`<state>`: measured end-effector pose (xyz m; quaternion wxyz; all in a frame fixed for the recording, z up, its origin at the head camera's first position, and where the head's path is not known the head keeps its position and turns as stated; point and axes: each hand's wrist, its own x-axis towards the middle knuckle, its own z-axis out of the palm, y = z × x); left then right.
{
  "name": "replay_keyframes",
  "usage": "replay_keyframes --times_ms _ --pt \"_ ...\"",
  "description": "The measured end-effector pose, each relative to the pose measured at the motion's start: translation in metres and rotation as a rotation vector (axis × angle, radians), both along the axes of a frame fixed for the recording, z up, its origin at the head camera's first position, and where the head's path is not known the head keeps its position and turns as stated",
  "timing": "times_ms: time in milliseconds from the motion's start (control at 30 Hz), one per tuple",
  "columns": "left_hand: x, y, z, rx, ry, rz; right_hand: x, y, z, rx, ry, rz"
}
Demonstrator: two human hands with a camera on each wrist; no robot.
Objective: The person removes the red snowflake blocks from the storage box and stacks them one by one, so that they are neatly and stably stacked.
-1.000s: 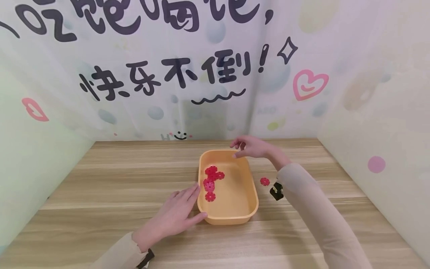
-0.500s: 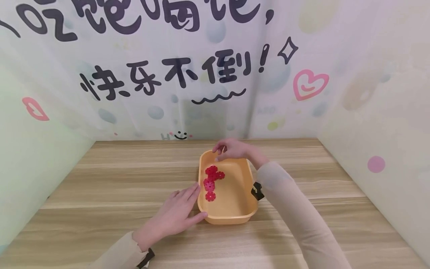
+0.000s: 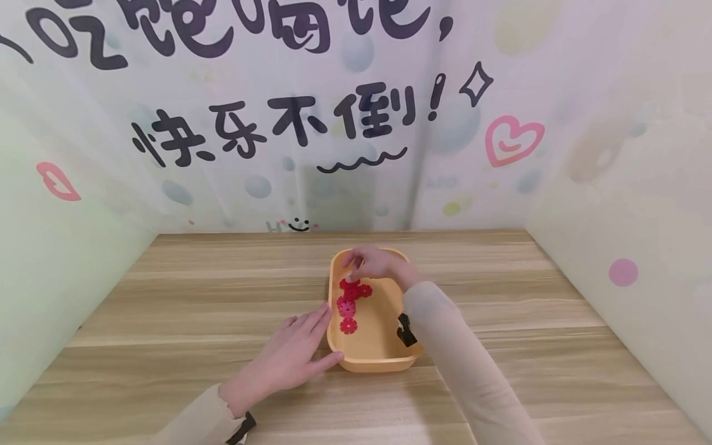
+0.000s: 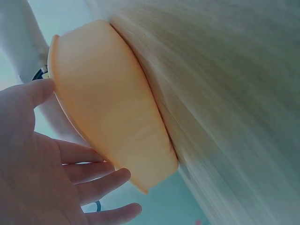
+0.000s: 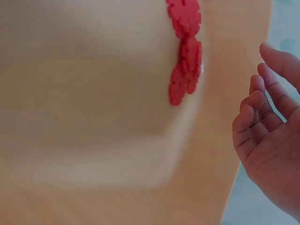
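An orange plastic box [image 3: 372, 345] holds several red and pink flower-shaped plastic discs [image 3: 348, 325], gathered along its left side. My left hand [image 3: 286, 352] touches the box's near left side, fingers extended and thumb at the rim. In the left wrist view, its thumb and fingertips meet the rim of the box [image 4: 103, 93]. Over the far left part of the box is my right hand [image 3: 375, 264], close above the farthest discs. In the right wrist view its fingers are loosely bent with nothing between them, apart from the discs [image 5: 185, 51].
The box stands on a wood-grain table [image 3: 222, 296]. A printed white curtain [image 3: 233, 179] hangs behind the table, and pale walls close in both sides. A black wrist mount [image 3: 406, 330] on my right arm overlaps the box's right side.
My right hand has moved left and down from the box's far right corner toward the discs. Its sleeve now covers where a loose red disc lay on the table. My left hand stays put.
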<state>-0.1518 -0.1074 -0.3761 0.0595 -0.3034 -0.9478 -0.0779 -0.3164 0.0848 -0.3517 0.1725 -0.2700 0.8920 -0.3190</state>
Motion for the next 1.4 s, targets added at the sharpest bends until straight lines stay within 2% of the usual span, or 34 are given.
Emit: replay_keyframes --times_ms 167,433,533,600,833,1033,1400 --pt "0.000 0.000 0.000 -0.005 0.009 0.000 0.001 -0.004 -0.009 -0.016 -0.036 -0.043" --pt "-0.001 0.000 -0.002 0.007 0.004 0.003 -0.002 -0.005 -0.025 -0.015 0.006 -0.078" --pt "-0.001 0.000 -0.002 0.010 0.005 0.003 0.000 -0.005 -0.029 -0.035 -0.046 -0.113" --pt "-0.001 0.000 -0.002 0.011 0.005 0.001 0.001 -0.005 -0.030 -0.048 -0.076 -0.135" --pt "0.000 0.000 -0.001 0.009 0.002 0.000 0.002 -0.008 -0.035 -0.004 -0.040 -0.155" --pt "0.000 0.001 0.000 0.010 -0.006 0.003 0.004 -0.010 -0.036 0.008 -0.088 -0.202" --pt "0.001 0.001 0.000 0.013 0.002 0.002 0.005 -0.012 -0.037 0.059 -0.057 -0.184"
